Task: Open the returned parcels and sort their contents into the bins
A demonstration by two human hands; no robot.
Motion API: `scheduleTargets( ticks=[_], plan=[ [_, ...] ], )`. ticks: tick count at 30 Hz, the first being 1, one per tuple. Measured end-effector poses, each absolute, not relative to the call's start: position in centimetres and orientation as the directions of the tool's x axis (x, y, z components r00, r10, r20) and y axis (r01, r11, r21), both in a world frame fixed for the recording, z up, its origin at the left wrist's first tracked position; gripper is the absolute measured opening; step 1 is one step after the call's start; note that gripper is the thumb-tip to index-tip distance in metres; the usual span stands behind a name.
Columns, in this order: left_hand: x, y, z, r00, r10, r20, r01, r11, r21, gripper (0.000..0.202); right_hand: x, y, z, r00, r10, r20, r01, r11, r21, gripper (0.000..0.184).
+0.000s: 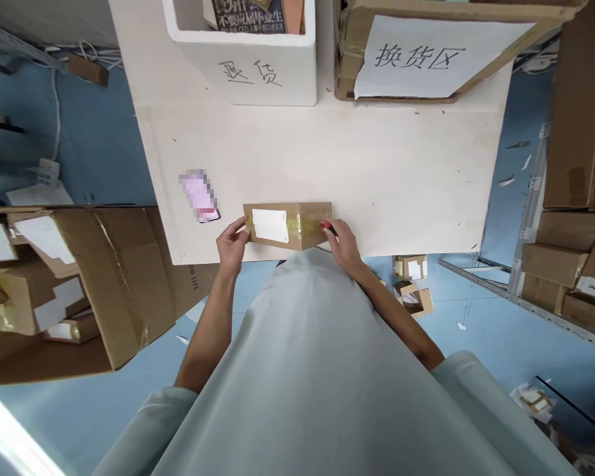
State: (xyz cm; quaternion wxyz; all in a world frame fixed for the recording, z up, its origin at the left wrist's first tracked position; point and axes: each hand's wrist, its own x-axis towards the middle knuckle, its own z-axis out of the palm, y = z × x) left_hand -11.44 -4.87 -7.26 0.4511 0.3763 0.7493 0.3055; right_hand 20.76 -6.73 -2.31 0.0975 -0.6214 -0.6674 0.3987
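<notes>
A small cardboard box lies near the front edge of the table, with yellowish tape over its surface and a white label on its left part. My left hand grips the box's left end between thumb and fingers. At the opposite end, my right hand is closed around a small red-and-black box cutter. The cutter's tip rests at the taped right part of the box; its blade is too small to make out.
A blurred phone lies left on the white table. Behind stand a white bin with books and a paper-labelled carton. A large open carton of parcels is at left. Shelved boxes stand at right.
</notes>
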Motion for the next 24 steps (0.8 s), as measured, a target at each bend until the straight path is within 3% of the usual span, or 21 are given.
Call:
scheduleTargets(
  ticks=[4, 8, 13, 17, 20, 24],
  plan=[
    [-12.4, -4.5, -7.9, -0.335, 0.873, -0.355, 0.416, 0.475, 0.776, 0.042, 20.0, -6.1, -1.3, -0.128, 0.912, -0.39, 0.653, -0.219, -0.725, 0.057],
    [-12.8, -4.2, -9.4, -0.295, 0.894, -0.338, 0.43, 0.44, 0.788, 0.041, 19.2, -5.7, 0.4, -0.117, 0.922, -0.37, 0.603, -0.23, -0.764, 0.059],
    [-10.4, -4.1, -11.9, -0.2, 0.888, -0.414, 0.39, 0.46, 0.798, 0.043, 17.8, -5.1, 3.6, -0.087, 0.929, -0.36, 0.707, -0.197, -0.679, 0.063],
    [-7.4, -4.0, -12.6, -0.028, 0.865, -0.501, 0.357, 0.477, 0.803, 0.042, 16.9, -4.4, 5.5, -0.078, 0.939, -0.334, 0.802, -0.139, -0.58, 0.06],
    [-6.7, -3.8, -11.9, 0.095, 0.842, -0.531, 0.347, 0.472, 0.81, 0.04, 16.0, -4.4, 6.4, -0.085, 0.966, -0.242, 0.819, -0.071, -0.57, 0.053],
    [-8.3, -2.7, -8.8, 0.088, 0.875, -0.476, 0.303, 0.432, 0.85, 0.043, 14.4, -5.5, 7.8, 0.001, 0.988, -0.155, 0.797, -0.094, -0.596, 0.047]
  ],
)
